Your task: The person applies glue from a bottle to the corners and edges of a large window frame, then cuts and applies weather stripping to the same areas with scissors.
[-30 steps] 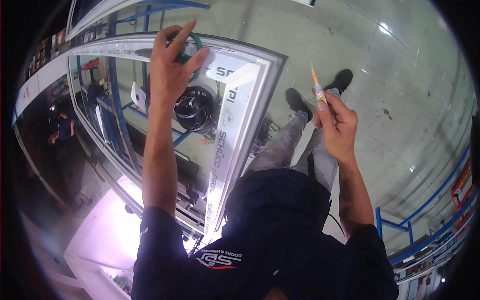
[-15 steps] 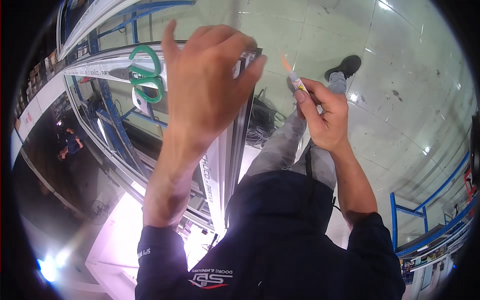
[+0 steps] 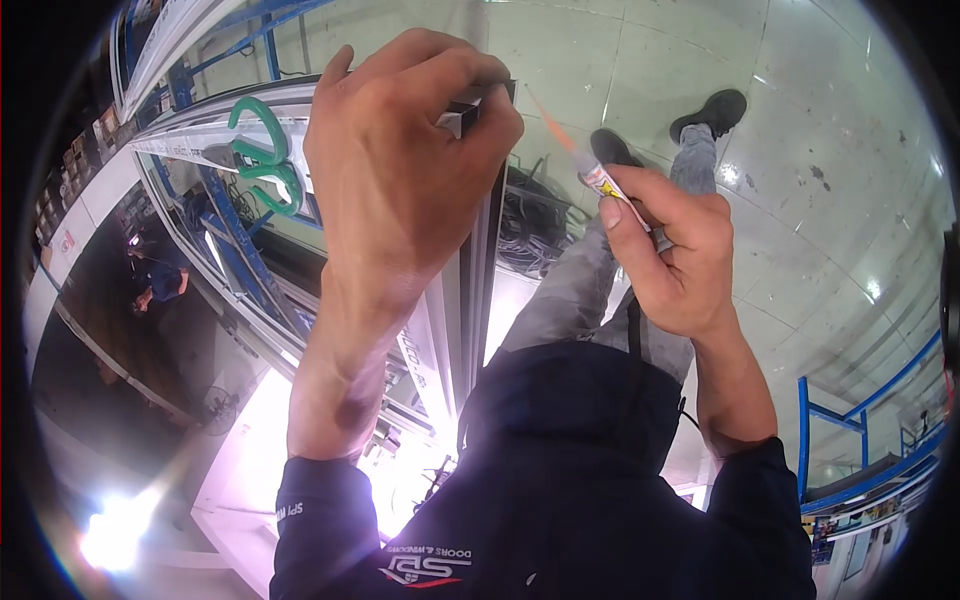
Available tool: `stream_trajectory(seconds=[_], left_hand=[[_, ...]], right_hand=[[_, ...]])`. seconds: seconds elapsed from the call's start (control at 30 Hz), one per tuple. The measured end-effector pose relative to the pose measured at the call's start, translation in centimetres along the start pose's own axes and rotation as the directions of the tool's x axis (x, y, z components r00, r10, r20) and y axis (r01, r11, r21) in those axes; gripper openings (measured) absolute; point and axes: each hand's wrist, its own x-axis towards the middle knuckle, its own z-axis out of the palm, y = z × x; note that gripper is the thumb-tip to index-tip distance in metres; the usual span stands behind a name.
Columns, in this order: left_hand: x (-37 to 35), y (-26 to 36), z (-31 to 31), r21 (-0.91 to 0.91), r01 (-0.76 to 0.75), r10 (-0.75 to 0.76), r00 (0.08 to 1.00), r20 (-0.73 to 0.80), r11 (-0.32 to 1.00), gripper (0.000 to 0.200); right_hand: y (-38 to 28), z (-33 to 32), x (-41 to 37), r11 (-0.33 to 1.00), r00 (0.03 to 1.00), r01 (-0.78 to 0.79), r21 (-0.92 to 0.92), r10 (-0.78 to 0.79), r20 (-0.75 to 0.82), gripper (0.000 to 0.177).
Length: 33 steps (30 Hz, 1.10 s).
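Observation:
My left hand [image 3: 400,150] is bent over the corner of a metal window frame [image 3: 478,260], thumb and forefinger closing on the dark edge there. What lies between the fingertips is mostly hidden. Green-handled scissors [image 3: 270,160] rest on the frame's taped face, just left of that hand. Between thumb and fingers, my right hand [image 3: 675,245] grips a small white glue tube [image 3: 603,184] with yellow and red print. Its thin orange nozzle points up and left toward the frame's corner, apart from it.
Blue metal stands [image 3: 240,240] show beneath the frame, and another blue stand [image 3: 835,415] is at lower right. Coiled black cable [image 3: 535,220] lies on the tiled floor [image 3: 790,150] near my legs. Another person [image 3: 160,275] is at far left. A bright lamp [image 3: 115,535] glares at lower left.
The left thumb and forefinger have drawn closer together at the frame's corner. My right hand with the glue tube has shifted slightly right and down in view. The camera view has moved a little.

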Motion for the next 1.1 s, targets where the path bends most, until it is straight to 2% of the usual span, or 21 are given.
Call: stream_trajectory(seconds=[0.27,0.4,0.5,1.1], left_hand=[[0.3,-0.1,-0.4,-0.064,0.049,-0.042,0.993,0.106,0.997,0.011],[0.3,-0.3,-0.5,-0.063,0.014,-0.007,0.994,0.106,0.998,0.014],[0.3,-0.3,-0.4,-0.055,-0.004,0.01,0.994,0.11,0.998,0.015],[0.1,-0.6,-0.5,-0.044,-0.036,0.04,0.995,0.095,0.998,0.016]], right_hand=[[-0.7,0.3,0.3,1.0,1.0,-0.012,0.014,0.012,0.004,0.012],[-0.7,0.5,0.4,0.999,1.0,-0.004,0.033,0.004,0.001,0.011],[-0.9,0.4,0.4,0.999,0.999,-0.031,0.005,0.031,0.026,0.017],[-1.5,1.1,0.8,1.0,1.0,-0.027,0.0,0.027,-0.002,0.009]])
